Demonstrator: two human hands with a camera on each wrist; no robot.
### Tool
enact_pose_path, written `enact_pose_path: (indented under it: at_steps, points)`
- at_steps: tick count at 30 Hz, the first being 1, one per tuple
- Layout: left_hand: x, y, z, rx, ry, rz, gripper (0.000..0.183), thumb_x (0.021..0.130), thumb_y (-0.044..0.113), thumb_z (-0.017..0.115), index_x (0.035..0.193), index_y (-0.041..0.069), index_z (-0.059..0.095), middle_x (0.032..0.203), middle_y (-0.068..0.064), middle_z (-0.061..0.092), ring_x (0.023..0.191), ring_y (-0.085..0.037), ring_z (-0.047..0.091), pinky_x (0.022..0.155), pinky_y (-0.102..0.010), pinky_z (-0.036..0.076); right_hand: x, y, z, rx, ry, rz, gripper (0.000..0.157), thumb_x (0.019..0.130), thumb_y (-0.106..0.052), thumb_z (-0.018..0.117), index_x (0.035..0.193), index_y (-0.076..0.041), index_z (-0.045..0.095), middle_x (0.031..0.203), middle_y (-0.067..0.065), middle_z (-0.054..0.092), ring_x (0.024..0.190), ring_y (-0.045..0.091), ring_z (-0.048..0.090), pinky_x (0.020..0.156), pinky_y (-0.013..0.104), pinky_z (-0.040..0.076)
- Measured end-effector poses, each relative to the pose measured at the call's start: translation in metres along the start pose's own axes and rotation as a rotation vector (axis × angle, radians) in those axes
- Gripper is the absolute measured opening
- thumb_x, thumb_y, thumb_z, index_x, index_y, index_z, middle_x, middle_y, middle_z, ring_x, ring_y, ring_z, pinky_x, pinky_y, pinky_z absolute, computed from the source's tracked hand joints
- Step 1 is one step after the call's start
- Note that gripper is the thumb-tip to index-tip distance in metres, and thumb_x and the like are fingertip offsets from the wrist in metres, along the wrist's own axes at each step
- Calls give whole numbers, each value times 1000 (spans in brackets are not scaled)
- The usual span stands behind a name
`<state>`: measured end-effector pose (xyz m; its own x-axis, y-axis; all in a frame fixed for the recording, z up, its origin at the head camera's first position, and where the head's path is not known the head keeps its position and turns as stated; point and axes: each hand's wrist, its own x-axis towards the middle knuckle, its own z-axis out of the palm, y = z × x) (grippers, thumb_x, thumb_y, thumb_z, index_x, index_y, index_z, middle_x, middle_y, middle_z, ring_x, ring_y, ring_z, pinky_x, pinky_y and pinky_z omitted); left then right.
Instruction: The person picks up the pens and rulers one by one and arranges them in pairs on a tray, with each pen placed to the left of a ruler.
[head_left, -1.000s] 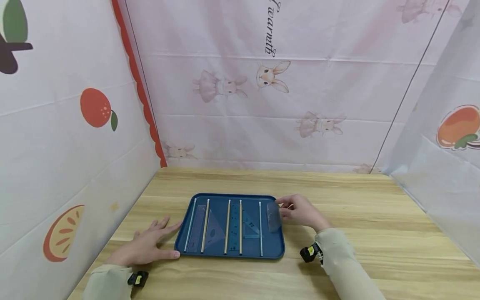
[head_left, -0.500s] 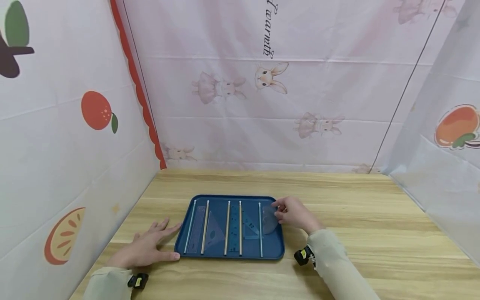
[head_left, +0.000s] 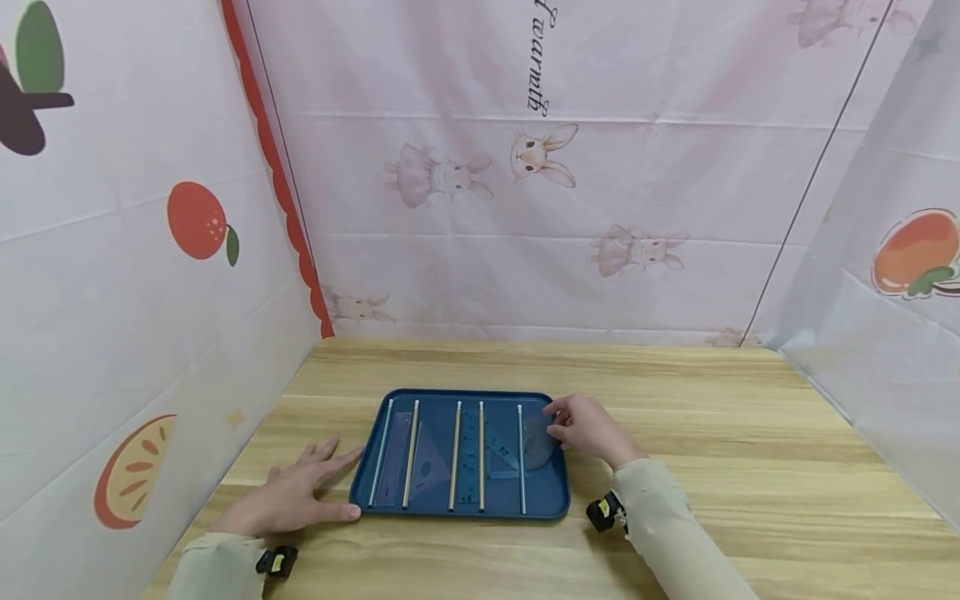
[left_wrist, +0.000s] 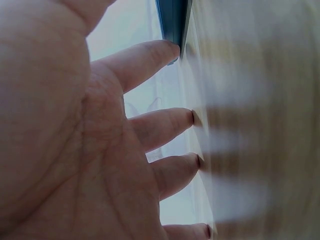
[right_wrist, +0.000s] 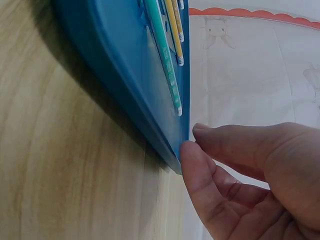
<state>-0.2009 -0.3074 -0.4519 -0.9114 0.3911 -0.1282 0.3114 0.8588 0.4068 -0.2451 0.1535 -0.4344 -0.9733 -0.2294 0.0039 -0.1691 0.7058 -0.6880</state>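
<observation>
A clear semicircular protractor [head_left: 536, 442] lies at the right end of a blue tray [head_left: 495, 502]. My right hand [head_left: 588, 429] reaches over the tray's right rim and pinches the protractor's edge between thumb and fingertips, which the right wrist view shows close together. My left hand [head_left: 288, 492] is spread on the table, its index finger and thumb against the tray's left side. Pencils stand in a row with the rulers: a green pencil [head_left: 522, 458] beside the protractor, a yellow pencil [head_left: 482, 458] further left, and a clear triangle ruler [head_left: 501, 458] between these two.
Left in the tray are a blue straight ruler [head_left: 468, 458], a second triangle ruler [head_left: 430, 471], a purplish straight ruler [head_left: 392, 462] and several more pencils. The tray sits on a wooden table [head_left: 675, 383]. Printed cloth [head_left: 480, 275] hangs behind and at both sides.
My right hand has moved slightly left, bringing the protractor from a tilt at the tray's right rim to lying flat beside the green pencil. My left hand has stayed in place.
</observation>
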Motion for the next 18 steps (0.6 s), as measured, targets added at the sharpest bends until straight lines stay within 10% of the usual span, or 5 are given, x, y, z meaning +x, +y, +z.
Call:
enact_pose_path:
  at_steps: [18]
  points:
    - [-1,0,-15,12,16,24,96,91,65,77,166,17,42,172,-37,23,154,-71,17,102,-99,16,-14,15,-38,-132,89,-88,28,104,-11,68,129,0,72,97,8,73,85,17,69,73,33,59]
